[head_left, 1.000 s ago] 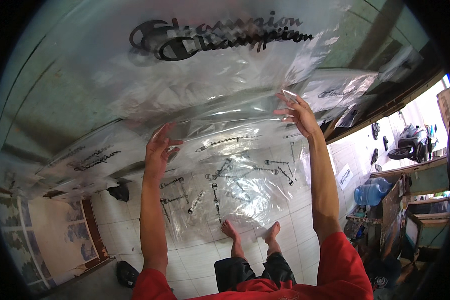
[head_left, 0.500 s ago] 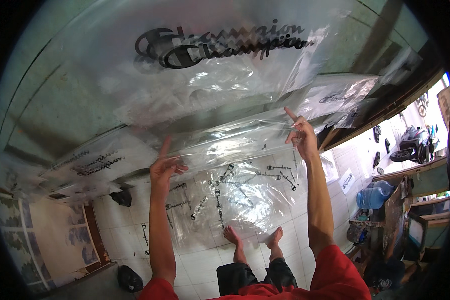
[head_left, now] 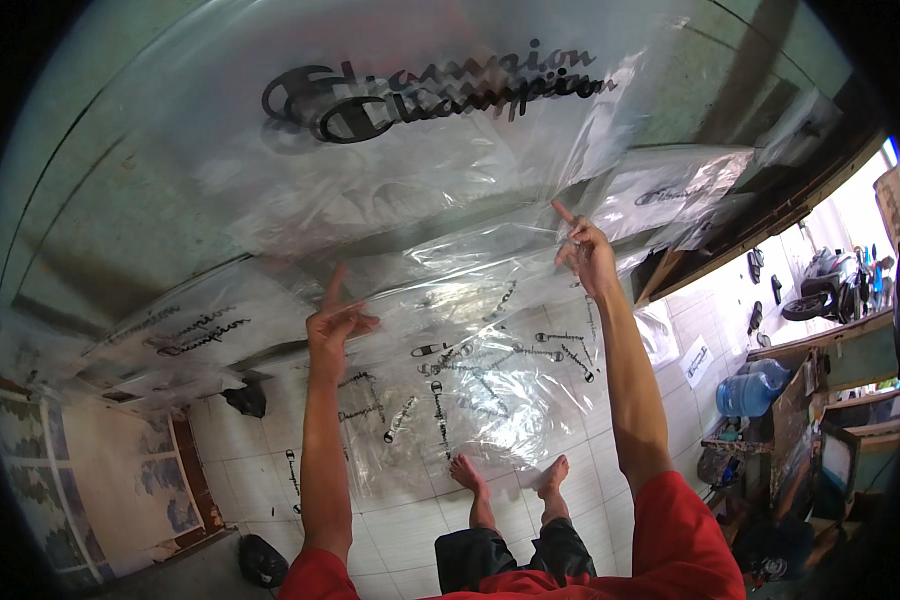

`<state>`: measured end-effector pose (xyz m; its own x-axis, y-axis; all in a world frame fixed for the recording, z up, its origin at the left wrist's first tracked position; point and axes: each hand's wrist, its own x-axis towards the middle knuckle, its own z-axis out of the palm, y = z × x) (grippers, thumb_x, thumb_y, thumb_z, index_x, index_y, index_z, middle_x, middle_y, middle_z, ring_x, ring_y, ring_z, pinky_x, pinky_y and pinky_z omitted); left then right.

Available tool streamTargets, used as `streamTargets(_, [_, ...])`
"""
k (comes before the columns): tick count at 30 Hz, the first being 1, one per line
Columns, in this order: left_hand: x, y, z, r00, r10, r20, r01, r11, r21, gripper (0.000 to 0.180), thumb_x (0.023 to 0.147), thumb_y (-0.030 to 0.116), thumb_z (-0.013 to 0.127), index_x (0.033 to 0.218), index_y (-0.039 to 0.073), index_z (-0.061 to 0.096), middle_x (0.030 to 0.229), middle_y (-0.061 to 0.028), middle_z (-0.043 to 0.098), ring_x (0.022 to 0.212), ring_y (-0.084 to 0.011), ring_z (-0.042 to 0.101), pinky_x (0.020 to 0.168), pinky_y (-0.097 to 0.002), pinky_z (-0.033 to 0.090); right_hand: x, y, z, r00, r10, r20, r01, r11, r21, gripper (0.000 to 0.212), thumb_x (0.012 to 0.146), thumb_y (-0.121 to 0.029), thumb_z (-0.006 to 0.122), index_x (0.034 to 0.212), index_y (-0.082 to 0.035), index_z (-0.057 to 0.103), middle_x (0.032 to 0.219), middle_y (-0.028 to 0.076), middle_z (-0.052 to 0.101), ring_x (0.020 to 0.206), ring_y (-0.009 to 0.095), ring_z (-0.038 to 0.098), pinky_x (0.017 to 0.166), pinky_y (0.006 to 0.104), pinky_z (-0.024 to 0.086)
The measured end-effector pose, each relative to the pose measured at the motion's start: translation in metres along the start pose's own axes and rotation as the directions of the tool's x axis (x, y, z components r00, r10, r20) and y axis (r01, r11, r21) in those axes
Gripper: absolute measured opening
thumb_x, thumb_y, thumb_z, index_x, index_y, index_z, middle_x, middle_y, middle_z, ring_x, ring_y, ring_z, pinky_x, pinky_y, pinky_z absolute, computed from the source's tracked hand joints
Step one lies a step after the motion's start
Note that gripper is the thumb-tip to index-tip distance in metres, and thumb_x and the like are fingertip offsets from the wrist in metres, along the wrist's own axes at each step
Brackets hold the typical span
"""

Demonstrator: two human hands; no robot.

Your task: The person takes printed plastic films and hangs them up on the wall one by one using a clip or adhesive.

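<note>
A thin clear plastic sheet (head_left: pixel 440 283) stretches between my two hands, with shiny creases along its upper edge. My left hand (head_left: pixel 338 325) pinches its left end, index finger pointing up and away. At the right end, higher up, my right hand (head_left: pixel 587 258) grips it with the index finger likewise stretched out. Just beyond, large clear plastic sheets with black print (head_left: pixel 410 170) lie on a greenish board (head_left: pixel 90 215). Below my hands, a loose heap of printed clear plastic (head_left: pixel 500 410) covers the floor in front of my bare feet.
More printed plastic lies on the board at left (head_left: pixel 195 325) and right (head_left: pixel 670 190). Black bundles (head_left: pixel 260 560) rest on the tiled floor (head_left: pixel 390 520). To the right are blue water jugs (head_left: pixel 750 390), a cluttered wooden shelf (head_left: pixel 785 430) and, outside, a motorbike (head_left: pixel 825 285).
My right hand has shifted slightly left and up, and my left hand slightly right. The held plastic sheet has moved with them, still stretched between both hands.
</note>
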<state>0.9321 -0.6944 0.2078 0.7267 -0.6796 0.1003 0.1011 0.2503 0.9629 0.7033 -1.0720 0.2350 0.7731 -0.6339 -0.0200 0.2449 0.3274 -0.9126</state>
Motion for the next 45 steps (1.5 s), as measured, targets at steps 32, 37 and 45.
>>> streamTargets(32, [0.068,-0.081,-0.022,0.828,-0.306,-0.470,0.260,0.952,-0.160,0.063,0.083,0.007,0.070,0.133,0.001,0.033,0.114,-0.0165,0.055,0.092,-0.0211,0.063,0.079,-0.0274,0.053,0.049,0.046,-0.036,0.960,0.124,-0.250,-0.187,0.951,-0.246,0.060,0.079,0.000,0.068,0.132,-0.003,0.039,0.111,0.018,0.062,0.097,0.022,0.065,0.069,0.0310,0.057])
streamTargets(37, [0.057,-0.112,-0.040,0.859,0.033,-0.511,0.321,0.742,0.589,0.054,0.079,0.009,0.074,0.124,0.001,0.045,0.120,-0.0183,0.050,0.094,-0.0208,0.062,0.076,-0.0295,0.052,0.064,0.075,-0.020,0.883,-0.092,-0.460,-0.279,0.685,-0.674,0.039,0.073,-0.001,0.069,0.109,-0.002,0.055,0.094,0.016,0.064,0.073,0.019,0.068,0.063,0.0275,0.054])
streamTargets(45, [0.075,-0.114,-0.022,0.852,-0.159,-0.498,0.426,0.763,0.487,0.036,0.076,0.015,0.075,0.106,0.003,0.061,0.089,-0.0103,0.066,0.076,-0.0211,0.065,0.069,-0.0380,0.051,0.094,0.101,-0.065,0.894,0.003,-0.447,-0.231,0.860,-0.456,0.020,0.071,0.000,0.066,0.090,-0.002,0.064,0.082,0.008,0.065,0.068,0.017,0.064,0.061,0.0281,0.050])
